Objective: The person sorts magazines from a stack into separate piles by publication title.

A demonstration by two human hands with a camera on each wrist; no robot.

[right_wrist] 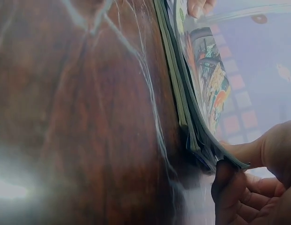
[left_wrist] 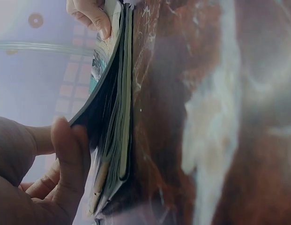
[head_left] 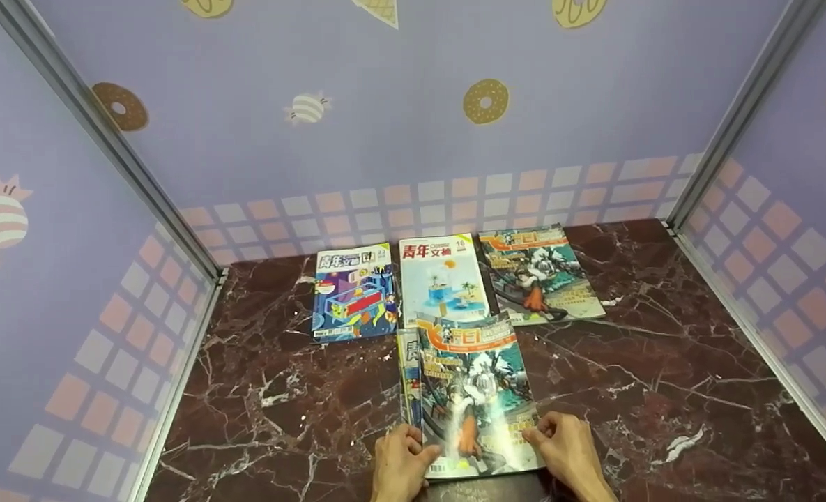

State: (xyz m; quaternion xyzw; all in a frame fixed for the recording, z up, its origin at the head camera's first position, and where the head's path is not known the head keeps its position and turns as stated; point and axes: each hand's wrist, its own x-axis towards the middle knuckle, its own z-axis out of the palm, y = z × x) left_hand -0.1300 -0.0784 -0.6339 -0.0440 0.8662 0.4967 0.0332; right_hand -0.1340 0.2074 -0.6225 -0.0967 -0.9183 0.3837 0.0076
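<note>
Lilac wall panel: the lilac wall panel (head_left: pixel 399 132), printed with doughnuts, sweets and pink-and-white checks, is set behind the tabletop.
Marble tabletop: all the magazines are laid on the glossy dark red-brown marble-patterned tabletop (head_left: pixel 649 411).
Front magazine: the glossy teal paper magazine with an orange title band (head_left: pixel 475 397) is placed at the near middle, on top of a stack; its near edge is bent up from the layers below.
Back right: a matching teal magazine (head_left: pixel 541 274) is laid near the wall.
Back middle: the lower end of a white magazine with a red title and islands (head_left: pixel 444 282) is hidden by the front one.
Back left: a blue-and-purple illustrated magazine (head_left: pixel 354 296) is set just beside the white one.
Under-layer: a yellow-edged magazine (head_left: pixel 410 380) is partly exposed along the stack's left side.
Left hand: the near left corner is pinched between thumb and fingers of the left hand (head_left: pixel 400 466).
Right hand: the near right corner is likewise clamped by the right hand (head_left: pixel 567 450).
</note>
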